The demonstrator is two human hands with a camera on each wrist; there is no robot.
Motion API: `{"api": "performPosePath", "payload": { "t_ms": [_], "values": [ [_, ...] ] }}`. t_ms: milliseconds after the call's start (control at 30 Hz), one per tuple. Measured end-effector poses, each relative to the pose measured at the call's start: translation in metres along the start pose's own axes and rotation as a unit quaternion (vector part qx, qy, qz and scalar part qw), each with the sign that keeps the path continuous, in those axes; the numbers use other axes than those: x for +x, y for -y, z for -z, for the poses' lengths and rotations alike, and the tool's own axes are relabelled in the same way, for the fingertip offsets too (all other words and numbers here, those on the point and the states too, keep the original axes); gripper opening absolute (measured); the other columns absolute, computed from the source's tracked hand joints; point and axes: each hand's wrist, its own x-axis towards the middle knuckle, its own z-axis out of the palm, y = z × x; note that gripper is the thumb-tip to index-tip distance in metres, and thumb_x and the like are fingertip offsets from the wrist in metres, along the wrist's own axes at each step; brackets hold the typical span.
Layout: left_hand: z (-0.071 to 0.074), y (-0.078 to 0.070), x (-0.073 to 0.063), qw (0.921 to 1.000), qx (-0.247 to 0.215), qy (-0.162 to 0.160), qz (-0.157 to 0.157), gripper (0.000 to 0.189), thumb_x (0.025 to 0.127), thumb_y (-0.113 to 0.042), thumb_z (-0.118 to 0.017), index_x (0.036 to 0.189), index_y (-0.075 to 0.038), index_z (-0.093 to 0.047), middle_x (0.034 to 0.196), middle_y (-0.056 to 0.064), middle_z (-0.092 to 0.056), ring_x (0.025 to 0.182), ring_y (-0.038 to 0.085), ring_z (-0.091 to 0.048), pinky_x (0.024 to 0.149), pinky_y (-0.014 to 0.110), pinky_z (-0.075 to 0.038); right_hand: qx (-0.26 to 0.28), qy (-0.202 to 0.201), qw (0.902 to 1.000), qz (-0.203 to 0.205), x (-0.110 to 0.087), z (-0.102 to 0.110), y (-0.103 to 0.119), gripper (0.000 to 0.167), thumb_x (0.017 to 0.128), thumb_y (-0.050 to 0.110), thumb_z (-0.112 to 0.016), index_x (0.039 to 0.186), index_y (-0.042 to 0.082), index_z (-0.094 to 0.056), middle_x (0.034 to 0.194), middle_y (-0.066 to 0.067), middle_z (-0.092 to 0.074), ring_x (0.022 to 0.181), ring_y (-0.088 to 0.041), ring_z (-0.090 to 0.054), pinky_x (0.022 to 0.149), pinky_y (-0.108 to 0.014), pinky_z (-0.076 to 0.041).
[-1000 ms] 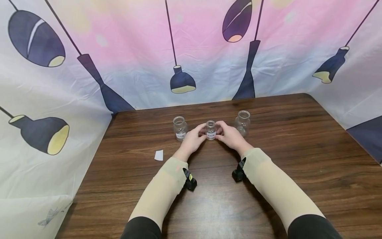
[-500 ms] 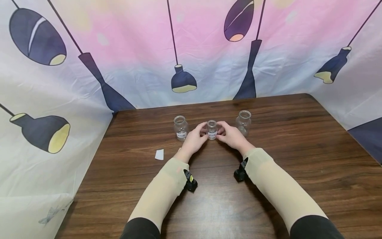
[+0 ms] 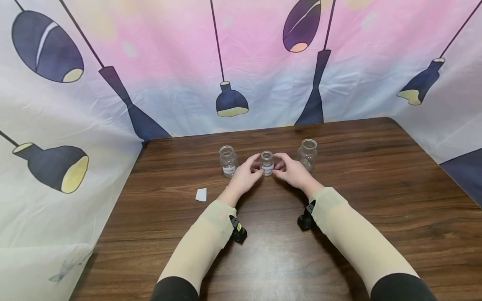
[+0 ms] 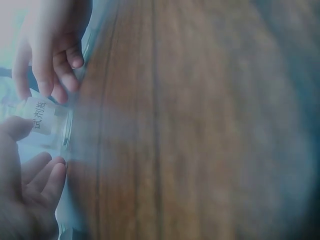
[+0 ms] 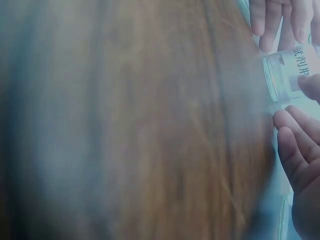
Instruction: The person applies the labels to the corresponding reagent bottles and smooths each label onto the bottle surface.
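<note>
Half-open, the left hand (image 3: 244, 174) and right hand (image 3: 293, 171) flank a small jar (image 3: 267, 163); whether either grips it is unclear.

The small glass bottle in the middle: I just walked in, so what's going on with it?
Someone's left hand and right hand flank the small glass reagent bottle, which stands upright on the wooden table; I can't tell whether the fingers grip it. A larger labelled glass jar stands to its left, another glass jar to its right.
</note>
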Motion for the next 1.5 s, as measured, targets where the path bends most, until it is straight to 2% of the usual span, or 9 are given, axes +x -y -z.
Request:
{"api": "performPosePath", "payload": {
  "t_ms": [167, 433, 567, 700, 967, 1267, 1500],
  "values": [
    [0.003, -0.003, -0.005, 1.0000, -0.008, -0.002, -0.005, 0.055, 0.092, -0.020, -0.059, 0.143, -0.018, -0.039, 0.119, 0.008, -0.061, 0.097, 0.018, -0.062, 0.083, 0.033, -0.049, 0.002, 0.009, 1.0000, 0.000, -0.007, 0.006, 0.000, 0.057, 0.090, 0.021, -0.064, 0.139, 0.010, -0.037, 0.101, -0.009, -0.064, 0.080, -0.019, -0.061, 0.069, -0.036, -0.049],
    [0.009, -0.006, -0.012, 0.9999, -0.013, -0.005, -0.005, 0.053, 0.093, -0.022, -0.058, 0.142, -0.019, -0.040, 0.120, 0.007, -0.061, 0.098, 0.018, -0.062, 0.080, 0.033, -0.050, 0.027, 0.009, 0.9996, 0.008, -0.014, 0.020, 0.004, 0.058, 0.091, 0.020, -0.062, 0.140, 0.006, -0.035, 0.099, -0.009, -0.065, 0.078, -0.018, -0.062, 0.069, -0.037, -0.049],
    [0.011, -0.009, -0.016, 0.9998, -0.016, -0.004, -0.009, 0.052, 0.093, -0.022, -0.057, 0.142, -0.020, -0.041, 0.121, 0.006, -0.061, 0.098, 0.018, -0.062, 0.073, 0.032, -0.051, 0.041, 0.016, 0.9990, 0.001, -0.016, 0.026, 0.005, 0.058, 0.091, 0.022, -0.062, 0.140, 0.006, -0.035, 0.099, -0.007, -0.065, 0.076, -0.017, -0.061, 0.067, -0.036, -0.048],
    [0.011, -0.013, -0.017, 0.9996, -0.021, 0.002, -0.021, 0.051, 0.093, -0.021, -0.057, 0.142, -0.021, -0.041, 0.121, 0.005, -0.061, 0.099, 0.017, -0.062, 0.073, 0.033, -0.051, 0.033, 0.019, 0.9993, -0.002, -0.020, 0.030, 0.004, 0.057, 0.091, 0.023, -0.062, 0.139, 0.006, -0.038, 0.099, -0.006, -0.064, 0.079, -0.017, -0.061, 0.068, -0.035, -0.047],
    [0.015, -0.011, -0.022, 0.9995, -0.017, -0.007, -0.026, 0.051, 0.092, -0.021, -0.059, 0.141, -0.018, -0.043, 0.121, 0.006, -0.061, 0.099, 0.018, -0.062, 0.084, 0.035, -0.048, 0.017, 0.027, 0.9995, 0.005, -0.030, 0.038, 0.000, 0.055, 0.090, 0.023, -0.063, 0.137, 0.005, -0.041, 0.098, -0.004, -0.064, 0.079, -0.016, -0.060, 0.068, -0.035, -0.047],
    [0.018, -0.004, -0.029, 0.9994, 0.005, -0.014, -0.032, 0.047, 0.092, -0.022, -0.059, 0.138, -0.015, -0.048, 0.119, 0.007, -0.062, 0.103, 0.021, -0.059, 0.087, 0.038, -0.046, 0.003, 0.064, 0.9979, 0.010, -0.042, 0.053, -0.010, 0.054, 0.089, 0.027, -0.066, 0.134, 0.006, -0.046, 0.095, 0.000, -0.063, 0.079, -0.015, -0.059, 0.069, -0.034, -0.047],
    [0.020, -0.002, -0.032, 0.9994, 0.009, -0.006, -0.032, 0.045, 0.092, -0.025, -0.059, 0.135, -0.015, -0.050, 0.118, 0.006, -0.063, 0.098, 0.020, -0.058, 0.081, 0.036, -0.047, -0.016, 0.065, 0.9976, 0.017, -0.053, 0.064, -0.018, 0.048, 0.087, 0.028, -0.067, 0.128, 0.007, -0.055, 0.096, 0.000, -0.064, 0.081, -0.015, -0.058, 0.068, -0.034, -0.046]
  ]
}}
